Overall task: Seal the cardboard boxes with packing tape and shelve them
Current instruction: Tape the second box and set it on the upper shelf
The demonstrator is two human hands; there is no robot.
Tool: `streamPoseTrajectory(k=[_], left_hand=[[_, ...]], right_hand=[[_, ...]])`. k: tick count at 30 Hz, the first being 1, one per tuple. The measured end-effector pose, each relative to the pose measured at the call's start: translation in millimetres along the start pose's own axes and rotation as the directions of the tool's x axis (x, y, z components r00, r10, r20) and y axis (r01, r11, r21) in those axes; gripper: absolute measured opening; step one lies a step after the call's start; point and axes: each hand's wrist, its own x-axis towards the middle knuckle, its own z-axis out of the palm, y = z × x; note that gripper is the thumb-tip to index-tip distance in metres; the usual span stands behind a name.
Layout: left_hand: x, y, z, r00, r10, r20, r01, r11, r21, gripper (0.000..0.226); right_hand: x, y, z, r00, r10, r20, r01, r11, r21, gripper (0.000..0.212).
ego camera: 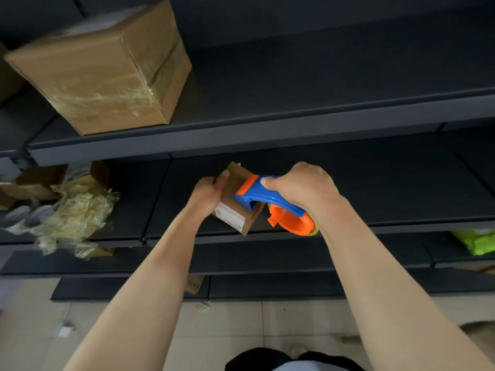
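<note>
1. Upper dark shelf (375, 108), left: a large taped box (99, 68) is seen.
2. Middle shelf, left: a crumpled tape wad (75, 210) is noted.
3. Centre, at the middle shelf's edge: the small box (235, 202) is gripped by the left hand (207, 192), fingers curled round it. The tape dispenser (267, 199) lying against it is clasped by the right hand (302, 186).
4. Below: a pale tiled floor (227, 330) is seen.

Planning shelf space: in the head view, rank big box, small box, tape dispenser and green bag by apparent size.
1. The big box, clearly largest.
2. The tape dispenser and small box: alike, overlapping, so unranked.
3. The green bag: smallest, but cut off by the frame.

Crumpled plastic wrap (76, 214), green bag (479, 242)
</note>
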Motion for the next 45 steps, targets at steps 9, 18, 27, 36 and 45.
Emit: streamPoseTrajectory(k=[9, 18, 27, 36, 45], left_hand=[[10, -11, 4, 0.986, 0.066, -0.155, -0.08, 0.993, -0.091, 0.038], [27, -16, 0, 0.987, 0.001, -0.159, -0.034, 0.979, -0.203, 0.033], [38, -16, -4, 0.99, -0.063, -0.124, 0.029, 0.965, -0.26, 0.025], [31, -15, -4, 0.988, -0.117, -0.102, 0.075, 0.934, -0.349, 0.024], [20, -45, -5, 0.921, -0.355, 0.159, 0.375, 0.703, -0.604, 0.036]], right_hand=[[6, -2, 6, 0.998, 0.005, 0.055, -0.008, 0.999, 0.046, 0.053], [11, -2, 9, 0.997, -0.02, 0.068, 0.015, 0.997, 0.077, 0.063], [2, 76, -10, 0.993, 0.097, 0.07, -0.1, 0.994, 0.052, 0.06], [15, 69, 48, 0.97, 0.135, 0.204, -0.169, 0.973, 0.157, 0.056], [14, 46, 17, 0.988, 0.047, 0.148, -0.064, 0.992, 0.108, 0.056]])
